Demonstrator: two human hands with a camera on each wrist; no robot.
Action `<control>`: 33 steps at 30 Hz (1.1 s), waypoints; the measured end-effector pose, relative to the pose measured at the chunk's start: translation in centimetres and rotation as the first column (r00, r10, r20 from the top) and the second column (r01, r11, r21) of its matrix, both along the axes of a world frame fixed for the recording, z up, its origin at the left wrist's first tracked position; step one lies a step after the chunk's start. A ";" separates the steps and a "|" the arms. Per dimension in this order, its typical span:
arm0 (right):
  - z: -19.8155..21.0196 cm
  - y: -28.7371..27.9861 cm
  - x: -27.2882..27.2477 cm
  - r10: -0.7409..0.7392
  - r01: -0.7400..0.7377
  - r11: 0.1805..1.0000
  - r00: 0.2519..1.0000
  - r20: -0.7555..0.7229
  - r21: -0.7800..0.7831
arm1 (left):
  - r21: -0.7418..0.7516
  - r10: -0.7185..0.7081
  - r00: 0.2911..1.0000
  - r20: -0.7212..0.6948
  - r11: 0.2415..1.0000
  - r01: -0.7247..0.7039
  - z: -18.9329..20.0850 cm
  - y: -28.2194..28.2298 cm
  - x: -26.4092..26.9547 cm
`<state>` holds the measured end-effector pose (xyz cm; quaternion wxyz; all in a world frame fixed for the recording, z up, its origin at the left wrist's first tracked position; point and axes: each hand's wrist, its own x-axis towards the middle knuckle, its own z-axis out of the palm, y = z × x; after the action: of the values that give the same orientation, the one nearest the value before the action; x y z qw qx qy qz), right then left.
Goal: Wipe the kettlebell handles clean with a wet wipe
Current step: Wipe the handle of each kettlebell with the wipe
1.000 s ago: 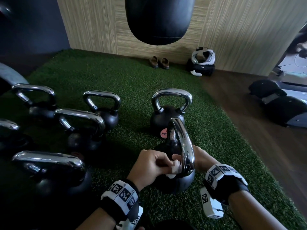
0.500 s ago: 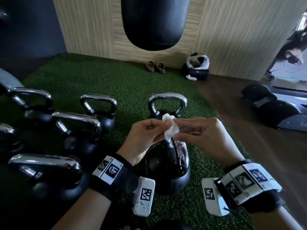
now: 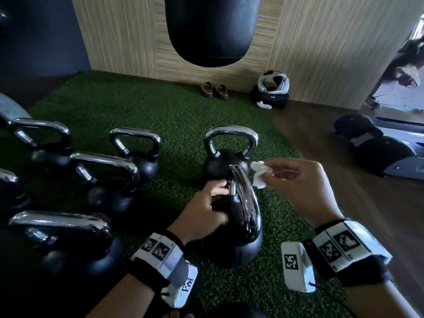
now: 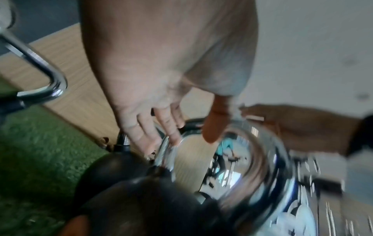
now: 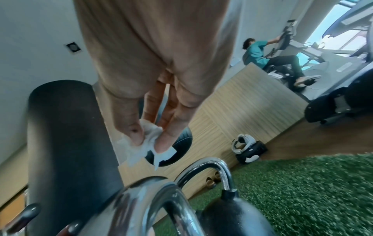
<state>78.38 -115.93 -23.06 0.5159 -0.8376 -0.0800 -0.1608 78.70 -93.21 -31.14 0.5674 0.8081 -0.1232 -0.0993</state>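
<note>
A black kettlebell [image 3: 238, 246] with a chrome handle [image 3: 246, 203] stands on the green turf just in front of me. My left hand [image 3: 206, 207] reaches to the handle's left side, its straight fingers [image 4: 167, 127] touching the chrome. My right hand [image 3: 296, 182] hovers to the right of the handle top and pinches a crumpled white wet wipe [image 3: 258, 173] between thumb and fingertips [image 5: 163, 142]; the wipe [image 5: 149, 140] hangs clear of the metal. A second kettlebell [image 3: 229, 148] stands right behind.
Several more chrome-handled kettlebells [image 3: 128, 154] crowd the turf on my left. A black punching bag [image 3: 211, 31] hangs ahead. Sandals [image 3: 214, 89] and a white headset on a black case [image 3: 273, 90] lie by the wooden wall. Gym machines [image 3: 385, 148] stand right; a person [image 5: 260, 51] exercises beyond.
Both hands held the wipe together above the handle half a second ago. Now the left hand has dropped to the handle and the right hand alone carries the wipe, moved right.
</note>
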 end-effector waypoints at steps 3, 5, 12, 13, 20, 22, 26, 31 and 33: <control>-0.7 -1.3 0.0 -0.062 0.064 0.997 0.997 -0.045 0.036 | 0.520 -0.219 0.976 0.007 0.834 0.184 -3.6 -1.3 -0.6; -1.3 -1.9 0.0 -0.086 0.090 0.995 0.993 -0.077 0.051 | 0.634 -0.197 0.971 0.136 0.771 0.068 -5.8 -3.0 -0.9; -4.5 -2.6 0.6 -0.101 0.111 0.992 0.981 -0.167 0.052 | 0.509 0.014 0.876 0.483 0.809 -0.294 -9.2 -5.6 -0.2; -5.2 -2.6 0.8 -0.102 0.114 0.992 0.977 -0.187 0.055 | 0.498 0.003 0.864 0.503 0.817 -0.292 -9.4 -5.4 -0.1; -9.2 -1.0 2.7 -0.065 0.172 0.937 0.941 -0.333 0.305 | 0.522 -0.250 0.845 0.473 0.852 -0.040 -9.4 -2.8 3.3; -9.7 -0.4 3.3 -0.044 0.185 0.915 0.929 -0.367 0.359 | 0.483 -0.321 0.814 0.485 0.874 0.057 -8.3 -1.8 4.0; -11.7 0.4 5.8 -0.069 0.236 0.913 0.894 -0.443 0.333 | 0.372 -0.339 0.766 0.546 0.918 0.141 -6.8 -1.3 4.2; -13.4 1.5 7.7 -0.121 0.188 0.975 0.899 -0.420 0.122 | 0.387 -0.378 0.774 0.508 0.903 0.187 -7.0 -1.5 5.1; -12.9 1.3 8.3 -0.132 0.181 0.980 0.900 -0.415 0.082 | 0.427 -0.384 0.777 0.498 0.889 0.166 -6.8 -1.5 5.3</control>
<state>86.68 -114.64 -35.92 0.5555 -0.8242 0.1064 -0.0284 83.97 -94.71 -37.96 0.3252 0.8625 -0.3854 0.0425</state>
